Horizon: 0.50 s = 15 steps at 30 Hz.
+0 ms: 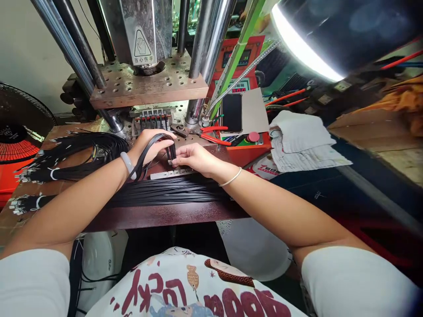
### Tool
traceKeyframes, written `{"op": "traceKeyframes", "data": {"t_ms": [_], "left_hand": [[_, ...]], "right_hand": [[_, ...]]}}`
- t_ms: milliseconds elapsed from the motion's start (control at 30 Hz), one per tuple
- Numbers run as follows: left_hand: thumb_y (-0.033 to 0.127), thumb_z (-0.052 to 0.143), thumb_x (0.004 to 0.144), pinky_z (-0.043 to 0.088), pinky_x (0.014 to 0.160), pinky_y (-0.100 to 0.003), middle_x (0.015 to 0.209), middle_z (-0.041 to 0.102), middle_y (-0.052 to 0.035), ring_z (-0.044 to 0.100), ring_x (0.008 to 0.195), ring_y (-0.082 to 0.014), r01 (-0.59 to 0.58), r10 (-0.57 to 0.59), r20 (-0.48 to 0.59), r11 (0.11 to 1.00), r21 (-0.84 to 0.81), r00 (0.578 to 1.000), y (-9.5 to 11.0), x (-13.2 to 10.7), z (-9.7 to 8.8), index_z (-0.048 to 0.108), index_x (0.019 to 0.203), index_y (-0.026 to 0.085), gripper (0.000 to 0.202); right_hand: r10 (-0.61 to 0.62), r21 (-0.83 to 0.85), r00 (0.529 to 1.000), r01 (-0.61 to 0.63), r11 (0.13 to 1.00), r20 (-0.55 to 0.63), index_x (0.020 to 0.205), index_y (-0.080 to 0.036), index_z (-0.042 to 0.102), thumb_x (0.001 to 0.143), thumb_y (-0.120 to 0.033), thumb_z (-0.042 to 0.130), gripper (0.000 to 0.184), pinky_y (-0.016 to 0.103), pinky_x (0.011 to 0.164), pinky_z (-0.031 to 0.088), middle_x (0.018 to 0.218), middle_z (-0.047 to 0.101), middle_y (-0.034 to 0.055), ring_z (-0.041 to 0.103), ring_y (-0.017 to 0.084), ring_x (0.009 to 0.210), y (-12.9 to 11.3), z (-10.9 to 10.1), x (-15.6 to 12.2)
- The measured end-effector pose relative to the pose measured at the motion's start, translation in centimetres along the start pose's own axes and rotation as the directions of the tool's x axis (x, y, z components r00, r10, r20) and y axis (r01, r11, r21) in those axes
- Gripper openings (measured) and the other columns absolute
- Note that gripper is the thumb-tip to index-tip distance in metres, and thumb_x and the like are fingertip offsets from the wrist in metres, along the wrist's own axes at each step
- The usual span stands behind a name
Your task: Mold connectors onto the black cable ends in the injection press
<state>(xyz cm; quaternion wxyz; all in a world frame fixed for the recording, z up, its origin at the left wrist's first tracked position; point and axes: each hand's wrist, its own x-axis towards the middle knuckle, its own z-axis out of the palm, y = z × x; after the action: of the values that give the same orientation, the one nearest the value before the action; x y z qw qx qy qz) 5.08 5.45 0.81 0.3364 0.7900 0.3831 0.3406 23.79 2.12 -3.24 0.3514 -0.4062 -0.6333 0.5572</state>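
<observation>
My left hand (148, 146) is closed around a looped set of black cables (144, 154), which arcs over its back and hangs down past the fingertips. Close beside it, my right hand (196, 159) pinches the lower ends of these cables, where small metallic connectors (170, 162) show. Just below the fingers lies a pale slotted strip (160, 175). A long flat bundle of black cables (172, 191) stretches along the bench front under both wrists. Behind the hands, a metal fixture (153, 118) with several black cable pieces in its slots sits beneath the press.
The press plate (148, 90) hangs between steel columns. Red-handled pliers (214, 138) rest right of the fixture, near a phone (231, 113) and a red control box (247, 154). Coiled cables (109, 145) lie left, by a fan (20, 123). Folded cloths (302, 136) and a lamp (317, 39) are right.
</observation>
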Motion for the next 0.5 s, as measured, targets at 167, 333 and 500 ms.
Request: {"op": "traceKeyframes", "data": {"t_ms": [167, 333, 500], "left_hand": [[0.032, 0.065, 0.077, 0.051, 0.075, -0.026, 0.090, 0.073, -0.0072, 0.066, 0.081, -0.0195, -0.006, -0.001, 0.098, 0.998, 0.066, 0.995, 1.7, -0.5, -0.9, 0.073, 0.094, 0.009, 0.030], [0.025, 0.063, 0.078, 0.049, 0.074, -0.027, 0.076, 0.072, -0.0057, 0.065, 0.071, -0.0186, -0.061, 0.041, 0.098, 0.975, 0.215, 0.994, 2.1, -1.8, -0.4, 0.075, 0.079, 0.011, 0.018], [0.010, 0.052, 0.083, 0.048, 0.077, -0.025, 0.085, 0.072, -0.0064, 0.065, 0.075, -0.0162, -0.121, 0.130, -0.003, 0.933, 0.337, 0.991, 0.7, -3.9, 1.7, 0.074, 0.088, 0.014, 0.024]], "right_hand": [[0.005, -0.087, 1.000, -0.007, 0.996, -0.021, 0.062, -0.015, 0.071, 0.070, -0.032, 0.071, 0.018, 0.030, 0.065, 0.047, 0.064, 0.068, 0.0022, 0.059, 0.016, 0.061, -0.3, 0.5, 0.1], [-0.248, -0.491, 0.968, 0.203, 0.847, -0.027, 0.071, -0.016, 0.074, 0.081, -0.026, 0.061, 0.018, 0.030, 0.068, 0.046, 0.068, 0.065, 0.0027, 0.058, 0.018, 0.070, -0.5, -0.6, -1.3], [-0.414, -0.552, 0.901, 0.281, 0.785, -0.130, 0.080, -0.018, 0.073, 0.084, -0.020, 0.059, 0.014, 0.031, 0.070, 0.049, 0.077, 0.068, 0.0051, 0.061, 0.018, 0.072, 0.3, -1.0, -3.3]]}}
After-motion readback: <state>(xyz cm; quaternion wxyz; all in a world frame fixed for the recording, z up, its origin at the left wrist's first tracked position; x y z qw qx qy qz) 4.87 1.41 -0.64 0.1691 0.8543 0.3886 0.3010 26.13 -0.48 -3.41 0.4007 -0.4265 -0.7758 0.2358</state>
